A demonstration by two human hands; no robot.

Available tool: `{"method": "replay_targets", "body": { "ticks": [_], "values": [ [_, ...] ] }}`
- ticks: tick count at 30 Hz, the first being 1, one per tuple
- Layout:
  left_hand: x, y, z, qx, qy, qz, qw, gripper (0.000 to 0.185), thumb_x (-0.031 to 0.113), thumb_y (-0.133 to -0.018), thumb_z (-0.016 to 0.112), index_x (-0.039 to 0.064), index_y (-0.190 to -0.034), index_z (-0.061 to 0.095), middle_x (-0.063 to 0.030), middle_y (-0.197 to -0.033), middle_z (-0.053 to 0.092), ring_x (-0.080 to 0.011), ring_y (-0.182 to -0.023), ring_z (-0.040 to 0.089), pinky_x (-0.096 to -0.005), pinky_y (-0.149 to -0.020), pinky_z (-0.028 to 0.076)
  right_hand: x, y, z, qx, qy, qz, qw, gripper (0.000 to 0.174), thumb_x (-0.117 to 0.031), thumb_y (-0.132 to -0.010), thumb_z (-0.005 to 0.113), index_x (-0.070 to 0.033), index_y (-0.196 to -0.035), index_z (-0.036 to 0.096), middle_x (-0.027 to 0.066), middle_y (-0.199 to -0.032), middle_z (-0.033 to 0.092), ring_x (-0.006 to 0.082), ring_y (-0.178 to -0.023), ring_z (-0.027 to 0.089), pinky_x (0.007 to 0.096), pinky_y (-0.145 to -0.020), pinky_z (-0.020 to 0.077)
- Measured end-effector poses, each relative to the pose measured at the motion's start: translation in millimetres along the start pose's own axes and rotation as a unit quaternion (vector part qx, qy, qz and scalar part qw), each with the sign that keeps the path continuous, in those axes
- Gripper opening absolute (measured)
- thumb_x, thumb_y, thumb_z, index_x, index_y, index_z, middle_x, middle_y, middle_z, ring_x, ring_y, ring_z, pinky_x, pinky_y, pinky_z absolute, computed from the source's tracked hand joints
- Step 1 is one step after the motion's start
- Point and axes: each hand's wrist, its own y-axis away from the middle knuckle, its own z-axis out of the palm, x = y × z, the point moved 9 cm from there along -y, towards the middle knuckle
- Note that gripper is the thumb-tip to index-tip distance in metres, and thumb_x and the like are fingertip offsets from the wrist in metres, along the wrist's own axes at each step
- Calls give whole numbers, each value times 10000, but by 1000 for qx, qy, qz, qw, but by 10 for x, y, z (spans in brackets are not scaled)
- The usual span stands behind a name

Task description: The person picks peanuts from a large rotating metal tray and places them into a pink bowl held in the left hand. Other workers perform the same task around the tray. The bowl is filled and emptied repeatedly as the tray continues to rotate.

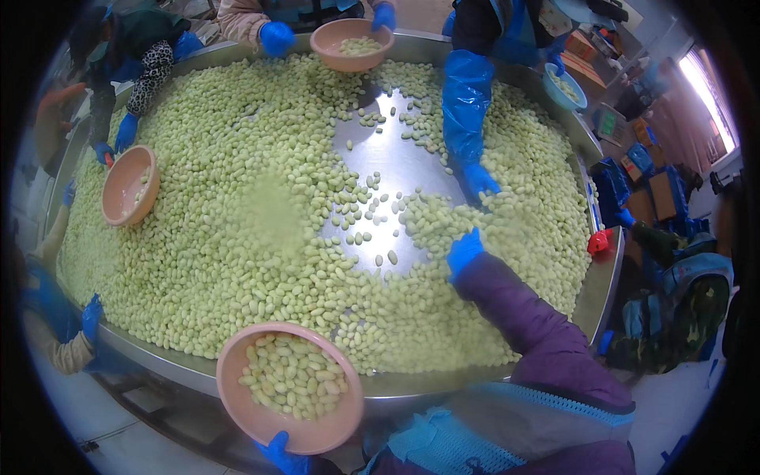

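My left hand (284,454), in a blue glove, grips the lower rim of a pink plastic basin (228,368). The basin is tilted at the near edge of the metal table and is partly filled with pale green oval fruits (294,374). My right hand (466,252), blue-gloved below a purple sleeve, reaches over the table and touches the heap of the same green fruits (208,249). Its fingers point away from me, and whether they hold any fruit cannot be seen. Left of this hand, bare shiny metal shows with a few loose fruits on it.
The steel table's raised rim (172,371) runs around the heap. Across it, a co-worker's blue-sleeved arm (466,113) reaches close to my right hand. Other gloved workers hold pink basins (341,59) (113,193) and a light blue bowl (555,92). A red object (599,242) lies at the right rim.
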Motion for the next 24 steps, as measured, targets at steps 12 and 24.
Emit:
{"method": "replay_targets", "body": {
  "ticks": [12, 24],
  "values": [
    [107, -39, 10, -17, -172, 81, 982, 718, 21, -729, 562, -103, -1399, 336, -241, -1397, 419, -323, -1232, 448, -428, -1044, 376, -2157, -1544, -2140, 325, -427, -236, 810, 905, -596, -723, 673, -160, -1454, 364, 175, -1479, 370, 366, -1305, 418, 520, -1098, 273],
    [49, -50, -22, 17, -54, 15, 998, 760, 1, -701, 582, -70, -1418, 340, -240, -1396, 421, -362, -1225, 458, -466, -1035, 401, -2468, -284, -1662, 393, -307, -345, 795, 442, -317, -532, 740, -79, -901, 684, 238, -1081, 603, 373, -1004, 587, 518, -813, 479]
  ]
}}
